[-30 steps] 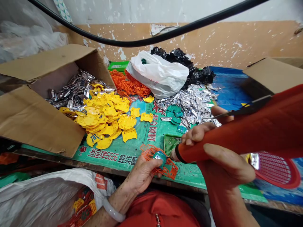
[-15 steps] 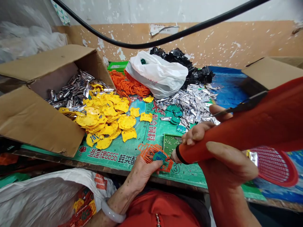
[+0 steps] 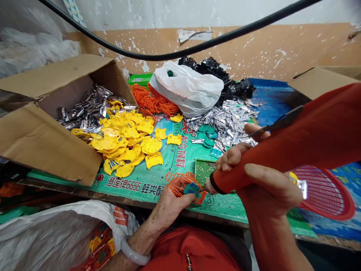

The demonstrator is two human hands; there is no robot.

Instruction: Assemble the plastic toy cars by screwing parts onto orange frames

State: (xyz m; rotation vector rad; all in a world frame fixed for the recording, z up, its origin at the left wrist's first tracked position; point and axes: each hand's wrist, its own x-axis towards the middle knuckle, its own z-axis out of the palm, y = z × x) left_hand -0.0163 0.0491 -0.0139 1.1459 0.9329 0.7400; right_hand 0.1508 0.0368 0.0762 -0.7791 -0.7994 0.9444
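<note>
While left hand (image 3: 169,210) grips orange plastic frame (image 3: 177,186) just inside front edge of worktop (image 3: 225,207) | right hand (image 3: 262,184) closed round red-handled tool (image 3: 254,165)

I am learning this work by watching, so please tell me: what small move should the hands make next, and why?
Probably the left hand should bring the orange frame and its teal piece slightly closer to the red tool. The hand holds them right beside the tool's black-ringed end, and the right hand grips the tool pointing toward them.
</note>
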